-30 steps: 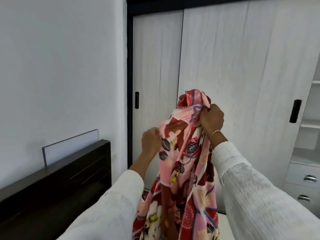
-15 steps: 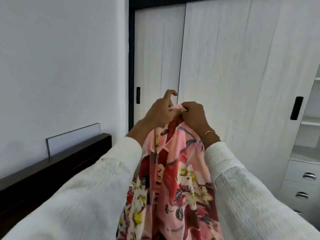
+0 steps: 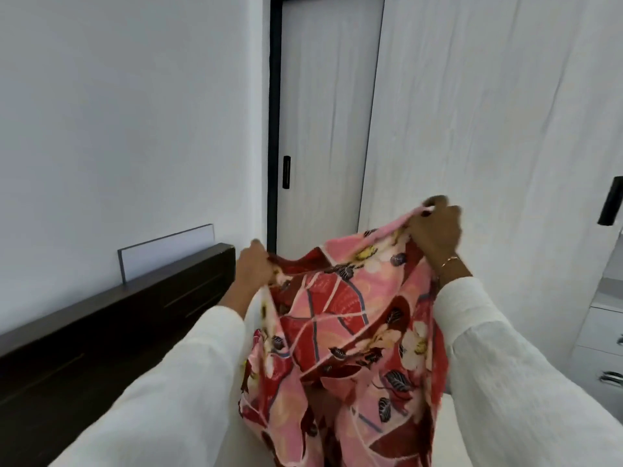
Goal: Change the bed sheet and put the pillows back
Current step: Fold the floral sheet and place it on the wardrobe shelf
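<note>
A person in white long sleeves holds up a floral bed sheet in front of the chest with 2 hands. The left hand grips the sheet's upper edge in a closed fist, fingers curled round bunched cloth. The right hand, higher and well apart from the left, pinches the same edge between thumb and fingers; a thin gold bracelet circles that wrist.

The top edge of the sheet stretches between the 2 hands, sloping upward from the left hand to the right. Below the hands the fabric hangs in loose folds, its long axis running downward out of the bottom of the view. The print is pink and dark red with cream and yellow flowers, dark leaves and blue-grey lines. No readable writing or label shows on it.

To the left of the left hand stands a dark wooden headboard, with a pale flat panel leaning on the white wall behind it. Beyond both hands are pale sliding wardrobe doors with black handles. To the right of the right hand are white drawers with metal handles.
</note>
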Demonstrator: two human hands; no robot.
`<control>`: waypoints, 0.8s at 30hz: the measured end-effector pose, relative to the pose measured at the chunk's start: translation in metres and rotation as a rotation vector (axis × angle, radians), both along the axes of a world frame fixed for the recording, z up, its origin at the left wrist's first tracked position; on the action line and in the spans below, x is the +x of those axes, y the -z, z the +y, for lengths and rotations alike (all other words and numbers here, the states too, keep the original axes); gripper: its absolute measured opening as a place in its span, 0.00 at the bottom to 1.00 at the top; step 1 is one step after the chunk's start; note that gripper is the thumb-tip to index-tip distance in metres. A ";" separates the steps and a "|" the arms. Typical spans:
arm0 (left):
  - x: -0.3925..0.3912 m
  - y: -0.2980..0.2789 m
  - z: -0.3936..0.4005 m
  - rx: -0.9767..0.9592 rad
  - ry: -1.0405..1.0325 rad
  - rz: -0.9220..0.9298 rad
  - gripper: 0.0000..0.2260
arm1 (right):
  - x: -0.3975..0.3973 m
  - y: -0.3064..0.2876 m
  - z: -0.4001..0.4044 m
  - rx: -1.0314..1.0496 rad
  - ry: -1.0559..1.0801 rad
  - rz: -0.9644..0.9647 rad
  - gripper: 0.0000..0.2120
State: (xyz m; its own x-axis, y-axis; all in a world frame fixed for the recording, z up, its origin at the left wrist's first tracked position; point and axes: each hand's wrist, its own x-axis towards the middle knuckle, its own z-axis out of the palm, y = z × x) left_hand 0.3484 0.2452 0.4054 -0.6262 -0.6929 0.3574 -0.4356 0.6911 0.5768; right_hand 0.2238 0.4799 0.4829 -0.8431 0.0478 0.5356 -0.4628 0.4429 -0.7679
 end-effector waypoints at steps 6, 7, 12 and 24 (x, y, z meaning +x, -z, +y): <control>-0.018 -0.071 0.072 0.194 0.509 0.390 0.15 | 0.051 0.023 -0.065 0.336 -0.749 0.118 0.26; -0.018 -0.074 0.074 0.137 0.527 0.399 0.17 | 0.055 0.020 -0.070 0.313 -0.733 0.162 0.24; -0.012 -0.060 0.052 -0.229 0.465 0.394 0.12 | 0.042 0.002 -0.065 0.479 -0.594 0.284 0.13; -0.043 0.014 0.046 0.431 0.121 0.139 0.09 | 0.029 0.003 -0.050 0.112 -0.233 0.245 0.17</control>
